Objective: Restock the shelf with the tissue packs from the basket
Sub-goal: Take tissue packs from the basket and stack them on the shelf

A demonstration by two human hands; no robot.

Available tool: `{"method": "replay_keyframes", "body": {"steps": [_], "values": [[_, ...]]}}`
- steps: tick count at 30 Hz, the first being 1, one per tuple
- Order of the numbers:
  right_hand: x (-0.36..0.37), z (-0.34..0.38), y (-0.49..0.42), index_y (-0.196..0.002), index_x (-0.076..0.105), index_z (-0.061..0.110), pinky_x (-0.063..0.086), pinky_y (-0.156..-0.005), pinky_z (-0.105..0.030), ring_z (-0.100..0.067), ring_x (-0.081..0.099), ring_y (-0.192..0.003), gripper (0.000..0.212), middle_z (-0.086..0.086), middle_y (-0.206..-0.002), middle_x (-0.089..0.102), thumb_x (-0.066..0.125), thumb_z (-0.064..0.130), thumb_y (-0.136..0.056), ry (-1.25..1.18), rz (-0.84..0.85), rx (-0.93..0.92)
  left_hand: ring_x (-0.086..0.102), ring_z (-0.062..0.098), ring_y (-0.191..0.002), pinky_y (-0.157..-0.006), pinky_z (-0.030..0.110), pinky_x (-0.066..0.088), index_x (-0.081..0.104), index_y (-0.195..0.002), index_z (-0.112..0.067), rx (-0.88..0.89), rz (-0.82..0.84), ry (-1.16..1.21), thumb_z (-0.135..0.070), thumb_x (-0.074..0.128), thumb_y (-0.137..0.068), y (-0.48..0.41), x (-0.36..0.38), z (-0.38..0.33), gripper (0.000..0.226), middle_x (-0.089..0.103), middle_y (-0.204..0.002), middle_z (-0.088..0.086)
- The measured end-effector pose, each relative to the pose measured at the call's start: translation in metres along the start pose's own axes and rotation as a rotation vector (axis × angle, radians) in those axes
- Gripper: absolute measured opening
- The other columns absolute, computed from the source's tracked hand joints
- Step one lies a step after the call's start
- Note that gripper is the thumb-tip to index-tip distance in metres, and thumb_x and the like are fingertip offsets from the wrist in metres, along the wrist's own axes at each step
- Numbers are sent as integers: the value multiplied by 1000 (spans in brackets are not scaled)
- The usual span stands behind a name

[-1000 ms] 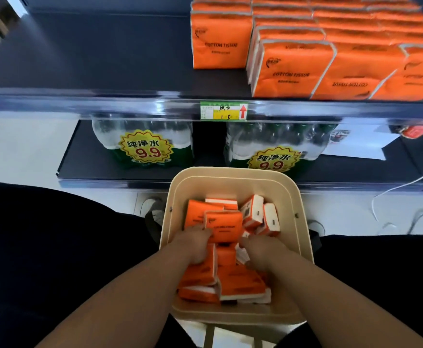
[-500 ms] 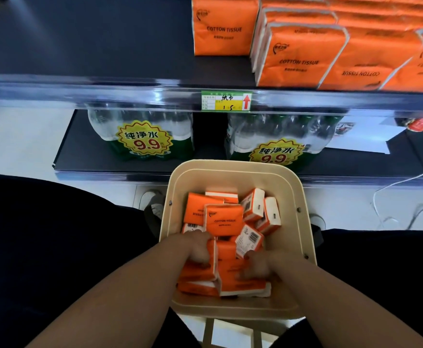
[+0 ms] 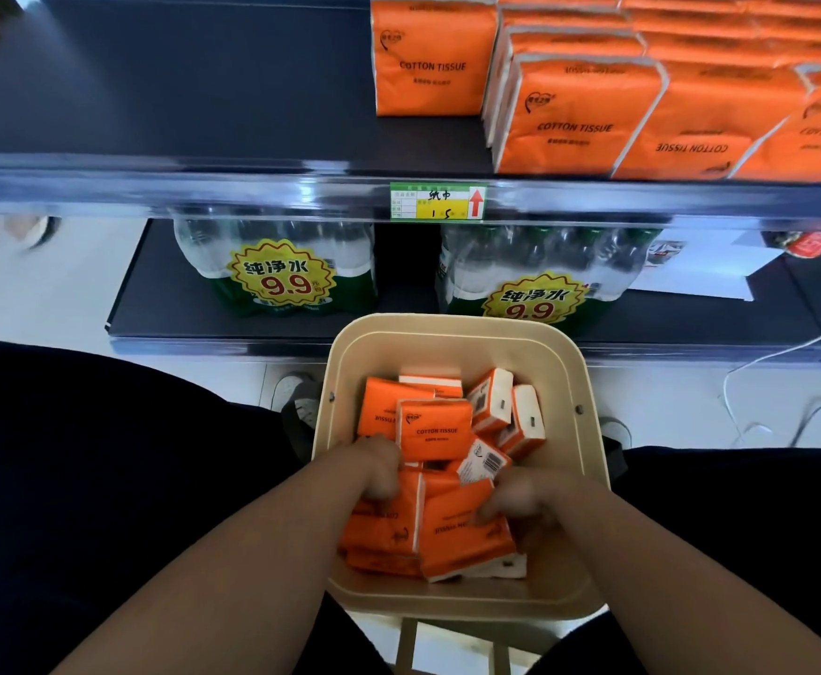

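Both hands are down in the beige rounded-square plastic basket [image 3: 588, 431]. The left hand [image 3: 379, 467] curls over the top edge of an upright orange plastic-wrapped tissue pack [image 3: 384, 528], and the right hand [image 3: 520, 499] grips the near corner of a second orange tissue pack [image 3: 462, 538] touching the first. Motion blur smears both hands, and their fingertips are hidden behind the packs. More loose orange packs [image 3: 435, 431] lie jumbled in the basket, some on end. Above, the dark upper shelf [image 3: 203, 90] carries rows of larger orange tissue bundles [image 3: 574, 114], cut off at the frame's right edge. Shrink-wrapped water bottles [image 3: 277, 265] stand on the lower shelf.
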State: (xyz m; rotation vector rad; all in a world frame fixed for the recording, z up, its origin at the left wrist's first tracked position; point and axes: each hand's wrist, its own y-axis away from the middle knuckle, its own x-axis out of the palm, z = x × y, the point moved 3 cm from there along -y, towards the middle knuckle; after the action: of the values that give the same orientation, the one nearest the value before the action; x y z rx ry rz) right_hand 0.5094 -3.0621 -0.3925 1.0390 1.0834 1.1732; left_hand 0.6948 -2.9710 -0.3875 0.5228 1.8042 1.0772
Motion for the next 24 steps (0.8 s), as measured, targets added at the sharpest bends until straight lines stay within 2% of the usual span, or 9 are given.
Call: {"method": "replay_keyframes", "body": {"steps": [3, 6, 10, 14, 18, 24], "values": [[-2, 10, 12, -131, 44, 23, 54, -89, -47, -29, 60, -112, 53, -6, -125, 59, 69, 14, -85, -64, -8, -49, 53, 27, -119, -98, 38, 48, 49, -137, -19, 15, 43, 25, -21, 77, -77, 1, 0, 1, 66, 50, -137, 8], [-9, 20, 29, -118, 45, 25, 54, -90, -45, -29, 58, -113, 40, -5, -122, 58, 67, 12, -87, -18, -5, -103, 51, 28, -121, -99, 39, 47, 46, -135, -19, 39, 77, 67, -21, 78, -78, 3, -4, 2, 65, 47, -139, 9], [-22, 24, 38, -129, 39, 21, 58, -85, -44, -28, 59, -109, 56, -6, -125, 54, 71, 13, -84, 90, -57, -150, 48, 29, -125, -99, 38, 45, 44, -137, -20, 45, 94, 55, -24, 78, -79, 4, -9, 5, 67, 44, -142, 8], [-32, 19, 42, -133, 34, 30, 57, -84, -42, -29, 55, -113, 71, -4, -132, 47, 74, 12, -78, 133, -113, -169, 47, 28, -128, -106, 41, 42, 41, -144, -22, 47, 93, 74, -30, 74, -83, 5, -11, 7, 70, 44, -145, 7], [-40, 19, 47, -130, 45, 29, 50, -96, -49, -28, 52, -119, 62, -1, -132, 52, 74, 14, -78, 170, -136, -194, 51, 28, -124, -103, 37, 44, 46, -141, -18, 94, 53, 115, -30, 73, -84, 10, -22, 5, 65, 49, -142, 6], [-59, 29, 75, -135, 40, 23, 50, -97, -43, -27, 51, -118, 61, -4, -133, 50, 72, 17, -83, 253, -278, -242, 51, 26, -123, -104, 40, 43, 43, -142, -25, 128, -86, 227, -30, 72, -84, 16, -41, 4, 65, 49, -141, 5]]}}
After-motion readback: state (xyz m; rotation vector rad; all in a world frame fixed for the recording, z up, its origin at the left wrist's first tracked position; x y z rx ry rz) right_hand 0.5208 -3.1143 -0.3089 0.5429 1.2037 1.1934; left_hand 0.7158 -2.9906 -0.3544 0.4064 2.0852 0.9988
